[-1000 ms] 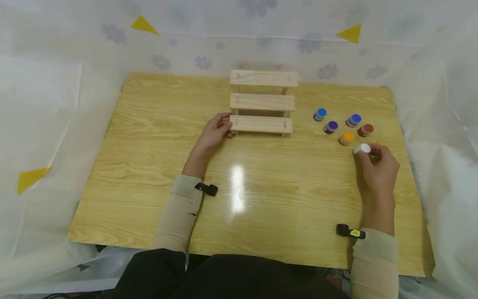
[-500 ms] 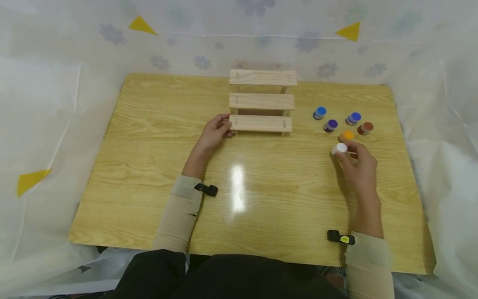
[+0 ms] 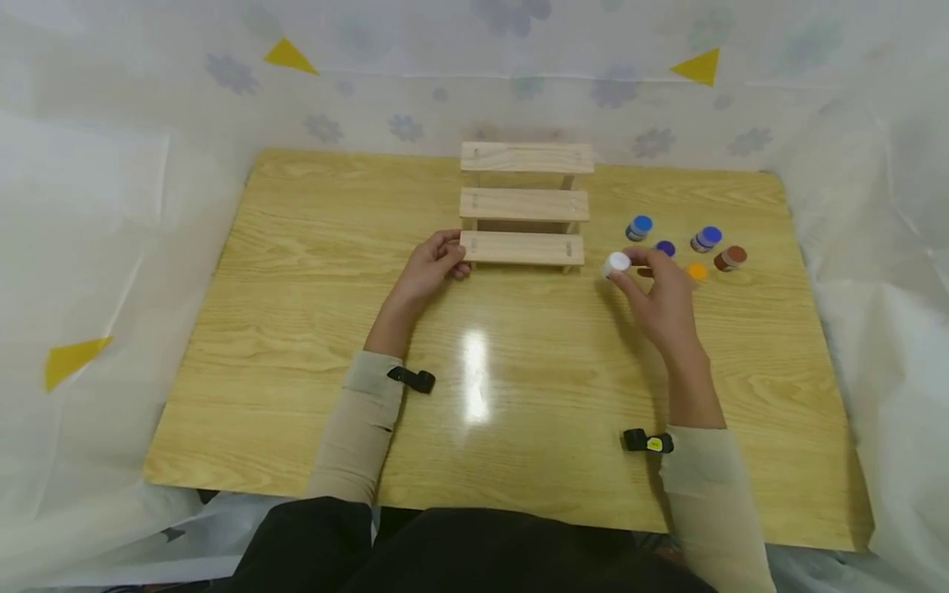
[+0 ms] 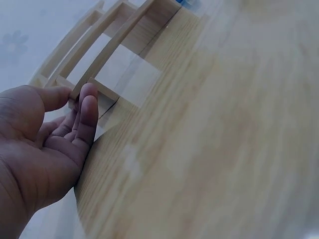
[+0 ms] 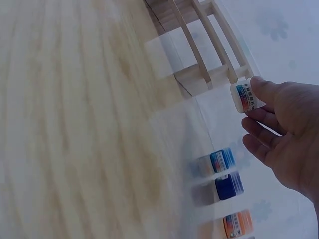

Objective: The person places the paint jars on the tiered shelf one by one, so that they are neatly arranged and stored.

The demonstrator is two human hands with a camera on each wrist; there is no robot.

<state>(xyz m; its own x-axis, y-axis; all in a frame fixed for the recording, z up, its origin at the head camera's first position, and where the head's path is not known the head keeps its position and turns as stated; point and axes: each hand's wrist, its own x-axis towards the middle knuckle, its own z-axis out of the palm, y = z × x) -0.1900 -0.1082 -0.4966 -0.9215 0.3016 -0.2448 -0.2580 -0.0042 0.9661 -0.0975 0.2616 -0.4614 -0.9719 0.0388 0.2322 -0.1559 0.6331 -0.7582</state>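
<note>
A three-tier wooden stand [image 3: 523, 204] rests at the back middle of the table. At its left end my left hand [image 3: 432, 268] holds the lowest step, thumb and fingers about the corner, as the left wrist view also shows. My right hand [image 3: 663, 301] pinches a white-capped paint jar [image 3: 616, 264] between thumb and fingers, just right of the stand's lowest step. In the right wrist view the white jar [image 5: 245, 96] is off the table, its printed label showing. Behind and beside the right hand stand a light blue jar [image 3: 639, 228] and a purple jar [image 3: 666, 248], the latter partly hidden.
Farther right stand a blue jar [image 3: 707, 239], a brown jar [image 3: 731, 258] and an orange jar [image 3: 696, 272] partly behind the right hand. The wood-grain table [image 3: 311, 329] is enclosed by pale sheeting [image 3: 519, 107] at the back and sides.
My right hand has carried the white jar leftward and away from me, from the right of the jar group toward the stand. The left hand has stayed on the stand.
</note>
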